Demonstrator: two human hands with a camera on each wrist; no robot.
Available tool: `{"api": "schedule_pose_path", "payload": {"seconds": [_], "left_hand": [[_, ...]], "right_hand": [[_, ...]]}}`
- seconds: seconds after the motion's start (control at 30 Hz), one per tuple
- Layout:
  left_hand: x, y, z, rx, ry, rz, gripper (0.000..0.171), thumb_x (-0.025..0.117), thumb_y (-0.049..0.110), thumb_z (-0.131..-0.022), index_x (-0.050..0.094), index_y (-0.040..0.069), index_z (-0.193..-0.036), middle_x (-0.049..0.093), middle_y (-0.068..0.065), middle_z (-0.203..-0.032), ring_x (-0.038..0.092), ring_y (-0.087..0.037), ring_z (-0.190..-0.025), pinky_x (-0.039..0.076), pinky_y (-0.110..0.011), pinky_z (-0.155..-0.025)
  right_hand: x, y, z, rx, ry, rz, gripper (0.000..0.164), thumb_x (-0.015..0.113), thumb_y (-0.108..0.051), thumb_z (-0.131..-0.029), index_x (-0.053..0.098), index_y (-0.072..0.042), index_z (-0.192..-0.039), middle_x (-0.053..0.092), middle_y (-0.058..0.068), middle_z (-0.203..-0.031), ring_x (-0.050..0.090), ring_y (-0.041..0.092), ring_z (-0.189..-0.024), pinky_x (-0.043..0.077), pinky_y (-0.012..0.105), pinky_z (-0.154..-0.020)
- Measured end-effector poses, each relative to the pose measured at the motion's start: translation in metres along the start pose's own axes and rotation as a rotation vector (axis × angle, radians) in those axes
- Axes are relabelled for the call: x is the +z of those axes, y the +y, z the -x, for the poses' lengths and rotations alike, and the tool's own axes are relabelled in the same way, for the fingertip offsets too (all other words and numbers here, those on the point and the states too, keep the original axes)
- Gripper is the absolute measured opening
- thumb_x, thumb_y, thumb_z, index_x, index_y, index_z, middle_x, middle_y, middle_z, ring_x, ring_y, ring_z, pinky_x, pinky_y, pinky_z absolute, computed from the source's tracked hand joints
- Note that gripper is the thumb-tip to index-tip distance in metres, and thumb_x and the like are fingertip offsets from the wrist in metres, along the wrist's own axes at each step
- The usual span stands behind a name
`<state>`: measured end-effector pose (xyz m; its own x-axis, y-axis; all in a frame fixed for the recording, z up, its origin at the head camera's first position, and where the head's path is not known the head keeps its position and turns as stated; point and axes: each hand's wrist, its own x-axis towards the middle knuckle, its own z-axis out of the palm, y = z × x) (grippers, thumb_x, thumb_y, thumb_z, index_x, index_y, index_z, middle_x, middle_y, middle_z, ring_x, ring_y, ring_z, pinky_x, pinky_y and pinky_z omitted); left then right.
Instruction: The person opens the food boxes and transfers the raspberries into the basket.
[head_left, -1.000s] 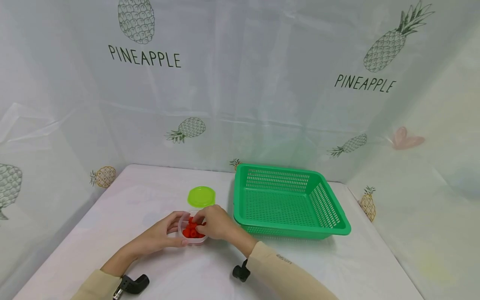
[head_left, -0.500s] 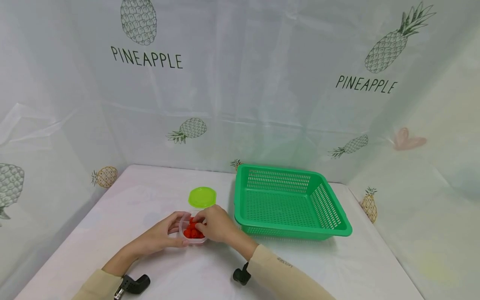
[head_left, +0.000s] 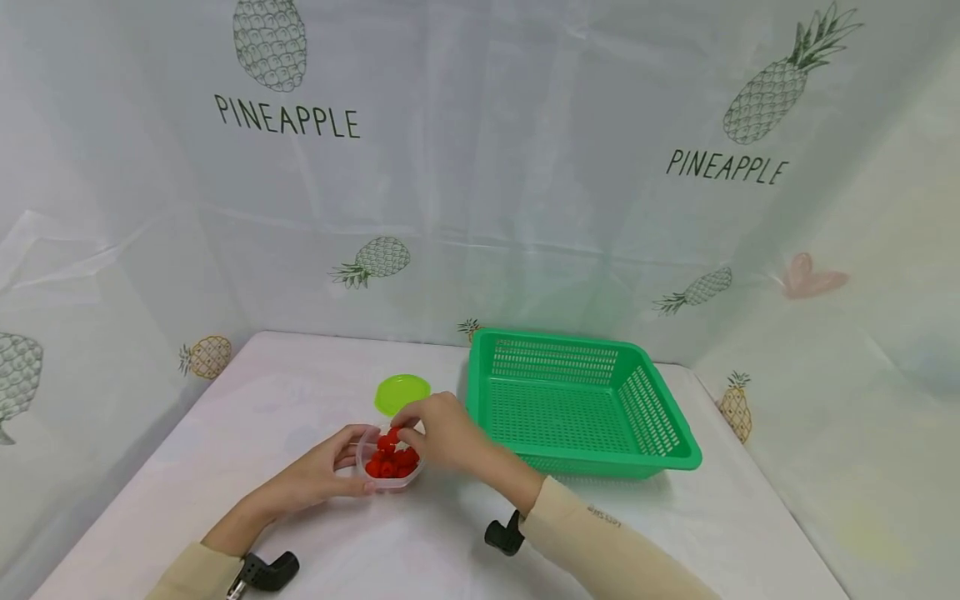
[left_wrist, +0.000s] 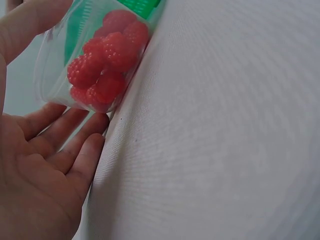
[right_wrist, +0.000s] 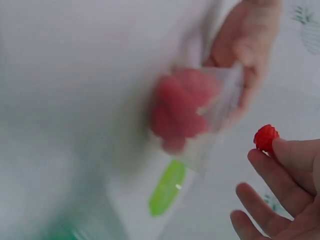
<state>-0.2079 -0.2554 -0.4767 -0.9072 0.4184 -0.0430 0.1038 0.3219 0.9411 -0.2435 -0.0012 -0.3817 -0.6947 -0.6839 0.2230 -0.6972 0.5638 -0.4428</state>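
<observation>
A small clear plastic container [head_left: 392, 483] stands on the table with several red raspberries [left_wrist: 112, 52] inside. My left hand [head_left: 321, 472] holds it from the left, thumb at the near side and fingers round the far side. Just above the container, my right hand [head_left: 450, 433] pinches one raspberry [right_wrist: 265, 137] between thumb and index finger; its other fingers are spread apart in the right wrist view. Behind the container lies a bright green lid [head_left: 402, 393], flat on the table.
To the right stands a green plastic basket [head_left: 577, 461] with slotted walls and nothing in it. A white cloth [head_left: 330, 550] covers the table. Pineapple-printed sheeting [head_left: 517, 208] hangs behind and at the sides.
My right hand has risen out of the container, up and slightly right, with a raspberry in its fingertips. The left hand and the container have stayed in place.
</observation>
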Motion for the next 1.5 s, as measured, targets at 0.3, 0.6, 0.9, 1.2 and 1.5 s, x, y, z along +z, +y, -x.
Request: {"api": "schedule_pose_path", "payload": {"seconds": [0.3,0.6,0.9,1.2,1.5], "left_hand": [[0.000,-0.001,0.000,-0.009,0.011,-0.016,0.087,0.084,0.026,-0.092,0.034,0.006,-0.161,0.040,-0.019,-0.166,0.040,-0.046,-0.151,0.047,-0.048,-0.116],[0.000,-0.002,0.001,-0.008,0.016,-0.021,0.086,0.084,0.026,-0.092,0.035,0.006,-0.160,0.042,-0.018,-0.164,0.040,-0.045,-0.150,0.048,-0.043,-0.116],[0.000,-0.003,0.000,-0.003,0.012,-0.007,0.087,0.085,0.025,-0.091,0.035,0.006,-0.160,0.042,-0.018,-0.164,0.041,-0.043,-0.150,0.048,-0.024,-0.110],[0.001,-0.004,-0.001,-0.001,0.001,0.001,0.086,0.084,0.025,-0.092,0.034,0.006,-0.161,0.042,-0.018,-0.164,0.042,-0.042,-0.150,0.049,-0.027,-0.111],[0.002,-0.004,-0.002,0.011,0.009,-0.019,0.086,0.085,0.025,-0.092,0.036,0.007,-0.160,0.042,-0.017,-0.165,0.039,-0.045,-0.151,0.048,-0.035,-0.115]], "right_hand": [[-0.074,0.009,0.005,0.012,-0.023,-0.095,0.015,0.073,-0.013,-0.102,0.081,-0.012,-0.114,0.081,-0.002,-0.099,0.072,0.011,-0.093,0.058,0.024,-0.077],[-0.124,0.055,-0.001,0.096,-0.019,-0.117,0.018,0.068,-0.012,-0.104,0.079,-0.009,-0.118,0.081,-0.003,-0.101,0.076,0.016,-0.094,0.059,0.029,-0.080],[-0.141,0.103,-0.003,0.175,0.002,-0.037,0.021,0.066,-0.012,-0.105,0.078,-0.005,-0.121,0.080,0.008,-0.111,0.075,0.020,-0.101,0.060,0.039,-0.091],[-0.136,0.134,-0.007,0.226,-0.018,-0.012,0.020,0.067,-0.013,-0.105,0.079,-0.004,-0.119,0.079,0.009,-0.110,0.075,0.025,-0.102,0.060,0.041,-0.089],[-0.129,0.145,-0.013,0.229,-0.079,0.042,0.021,0.068,-0.017,-0.106,0.079,-0.006,-0.120,0.078,0.010,-0.116,0.072,0.024,-0.102,0.060,0.042,-0.088]]}}
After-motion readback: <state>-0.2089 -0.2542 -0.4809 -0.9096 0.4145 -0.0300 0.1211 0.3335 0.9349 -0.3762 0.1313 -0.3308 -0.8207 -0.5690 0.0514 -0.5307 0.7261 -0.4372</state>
